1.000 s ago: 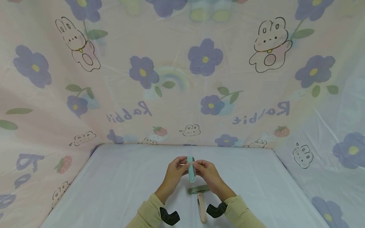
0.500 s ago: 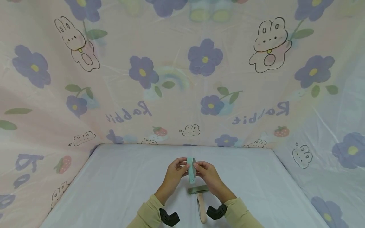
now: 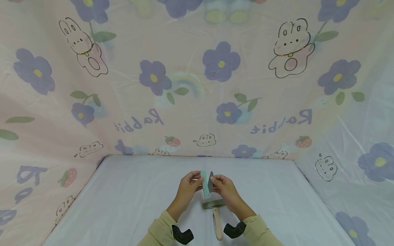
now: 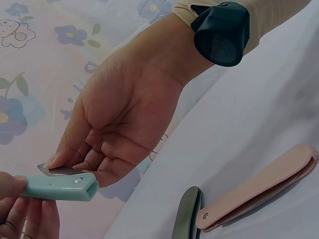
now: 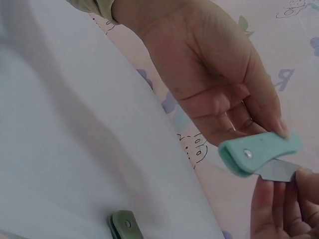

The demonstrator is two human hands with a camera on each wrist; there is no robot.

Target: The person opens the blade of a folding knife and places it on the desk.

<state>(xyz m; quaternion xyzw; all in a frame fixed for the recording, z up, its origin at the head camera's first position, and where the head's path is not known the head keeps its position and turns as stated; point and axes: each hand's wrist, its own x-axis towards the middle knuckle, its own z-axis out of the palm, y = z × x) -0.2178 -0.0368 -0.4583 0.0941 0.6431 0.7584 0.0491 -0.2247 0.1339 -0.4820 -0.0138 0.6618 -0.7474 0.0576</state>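
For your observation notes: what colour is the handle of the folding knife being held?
Mint green handle, clearest in the right wrist view.

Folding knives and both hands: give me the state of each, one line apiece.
mint folding knife: held above the table, blade partly swung out of the handle.
dark green folding knife: lying on the table, blade folded in.
pink folding knife: lying on the table, folded shut.
left hand: grips the mint handle.
right hand: pinches the metal blade.
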